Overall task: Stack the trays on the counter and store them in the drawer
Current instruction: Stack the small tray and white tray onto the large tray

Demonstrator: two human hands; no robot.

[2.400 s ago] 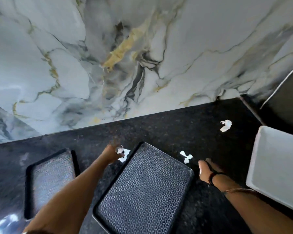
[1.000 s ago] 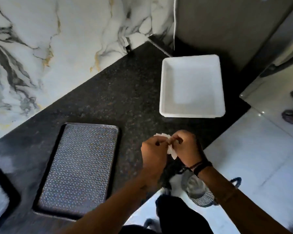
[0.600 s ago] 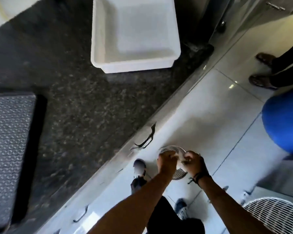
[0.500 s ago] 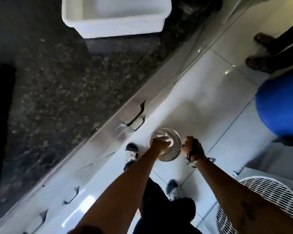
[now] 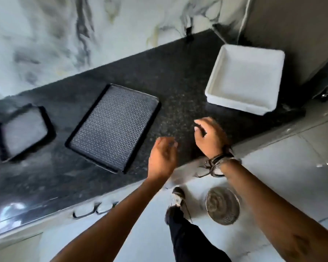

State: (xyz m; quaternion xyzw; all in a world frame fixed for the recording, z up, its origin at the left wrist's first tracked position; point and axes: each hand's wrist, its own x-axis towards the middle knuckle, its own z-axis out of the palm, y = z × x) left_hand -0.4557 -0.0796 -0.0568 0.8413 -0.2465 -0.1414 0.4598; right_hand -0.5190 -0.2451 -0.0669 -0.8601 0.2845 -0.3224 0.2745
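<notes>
On the dark stone counter [image 5: 178,87], the large patterned tray [image 5: 112,127] lies flat near the front edge; take it as the landmark. To its left, apart from it, sits the small black tray [image 5: 23,131]; to its right, well apart at the counter's far end, sits the white tray [image 5: 244,78], deeper-walled than the others. Both hands hover just right of the large tray, over bare counter: the left hand [image 5: 162,157] is loosely open and holds nothing, and the right hand [image 5: 209,137] is half-curled and also seems empty, though blur hides its fingertips. None of the trays is stacked yet. A sound way to begin would be to leave the large tray as the base and nest the smaller ones on it, gripping each by opposite rims to keep it level. Below the large tray, drawer handles [image 5: 95,208] show on the cabinet front.
</notes>
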